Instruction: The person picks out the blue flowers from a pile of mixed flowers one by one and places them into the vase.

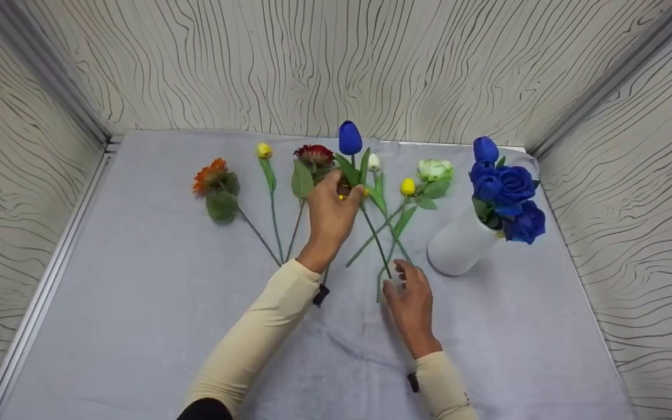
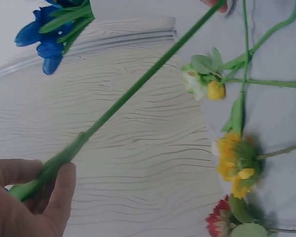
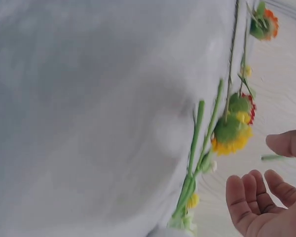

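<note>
My left hand (image 1: pixel 333 213) pinches a blue tulip (image 1: pixel 350 139) by its green leaves just under the bloom, raised over the cloth. In the left wrist view, thumb and fingers close on the leafy part of the stem (image 2: pixel 138 88). Near that stem's lower end is my right hand (image 1: pixel 413 306), its fingers loosely bent. The right wrist view has the stem tip (image 3: pixel 271 158) between thumb and fingers, with a gap showing around it. To the right stands a white vase (image 1: pixel 458 248) holding several blue flowers (image 1: pixel 514 185).
Across the cloth (image 1: pixel 137 303) lie an orange flower (image 1: pixel 212 177), a yellow tulip (image 1: pixel 263 150), a red flower (image 1: pixel 314 154), a white bud (image 1: pixel 374 162), another yellow tulip (image 1: pixel 408 186) and a pale green flower (image 1: pixel 436 170). A yellow flower (image 2: pixel 232 158) is mostly hidden behind my left hand. Patterned panels enclose the table.
</note>
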The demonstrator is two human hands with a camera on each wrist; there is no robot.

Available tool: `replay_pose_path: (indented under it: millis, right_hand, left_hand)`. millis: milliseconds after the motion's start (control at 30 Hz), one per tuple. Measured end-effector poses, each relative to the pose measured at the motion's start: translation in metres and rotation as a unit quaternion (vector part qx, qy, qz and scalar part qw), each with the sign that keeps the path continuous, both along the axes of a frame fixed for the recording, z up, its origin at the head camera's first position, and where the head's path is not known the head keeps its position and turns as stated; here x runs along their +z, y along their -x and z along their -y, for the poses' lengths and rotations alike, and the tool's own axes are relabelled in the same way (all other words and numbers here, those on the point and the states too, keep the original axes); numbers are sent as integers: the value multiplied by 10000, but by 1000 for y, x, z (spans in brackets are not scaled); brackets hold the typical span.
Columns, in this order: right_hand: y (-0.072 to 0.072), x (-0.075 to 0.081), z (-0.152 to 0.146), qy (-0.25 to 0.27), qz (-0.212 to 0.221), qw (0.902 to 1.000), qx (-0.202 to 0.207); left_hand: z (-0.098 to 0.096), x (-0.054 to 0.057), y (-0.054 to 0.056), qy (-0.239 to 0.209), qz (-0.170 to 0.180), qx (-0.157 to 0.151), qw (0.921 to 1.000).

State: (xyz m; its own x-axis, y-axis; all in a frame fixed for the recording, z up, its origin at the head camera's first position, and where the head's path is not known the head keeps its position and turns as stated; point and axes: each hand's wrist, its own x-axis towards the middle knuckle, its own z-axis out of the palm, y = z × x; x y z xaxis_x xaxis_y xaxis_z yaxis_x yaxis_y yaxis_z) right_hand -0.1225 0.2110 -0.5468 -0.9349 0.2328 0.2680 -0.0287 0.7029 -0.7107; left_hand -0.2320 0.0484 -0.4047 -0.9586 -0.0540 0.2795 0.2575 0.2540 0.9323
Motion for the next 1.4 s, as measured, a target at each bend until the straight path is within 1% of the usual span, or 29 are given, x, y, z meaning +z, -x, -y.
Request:
replay_pose_path:
  millis: [67, 167, 233, 367, 467, 600, 800, 867, 967, 1100, 1167, 1267, 1400]
  right_hand:
    - [-1, 4, -6, 16, -34, 9999, -159]
    - [-1, 10, -14, 188, -57, 9985, -512]
    - [0, 13, -19, 326, -133, 9966, -741]
    - [1, 13, -31, 496, -421, 9912, -1150]
    - [2, 11, -39, 618, -494, 9866, -1425]
    - [4, 10, -46, 853, -482, 9803, -1716]
    - [4, 9, -55, 1018, -691, 9675, -2207]
    - [5, 10, -57, 1080, -731, 9640, -2317]
    - [7, 11, -60, 1144, -690, 9614, -2407]
    - [10, 11, -63, 1105, -707, 9586, -2529]
    - [11, 11, -63, 1064, -781, 9565, -2603]
    - [11, 11, -64, 1021, -898, 9536, -2685]
    - [12, 11, -65, 959, -1015, 9504, -2779]
  left_hand:
    - [-3, 5, -3, -5, -107, -46, 9999]
    - [-7, 11, -7, 25, -276, -60, 9996]
    - [-9, 14, -10, -53, -402, -77, 9991]
    - [-13, 22, -17, -259, -664, -182, 9973]
    - [-15, 30, -22, -441, -842, -324, 9949]
    - [-21, 40, -29, -650, -1094, -554, 9903]
    - [-29, 54, -38, -923, -1218, -876, 9844]
    - [-32, 58, -41, -1002, -1288, -925, 9823]
    - [-35, 65, -44, -1113, -1416, -941, 9791]
    - [-41, 71, -47, -1288, -1504, -998, 9751]
    - [-44, 73, -48, -1368, -1582, -1004, 9727]
    - [-48, 76, -49, -1510, -1780, -1004, 9672]
    - [-52, 79, -51, -1716, -2058, -1040, 9578]
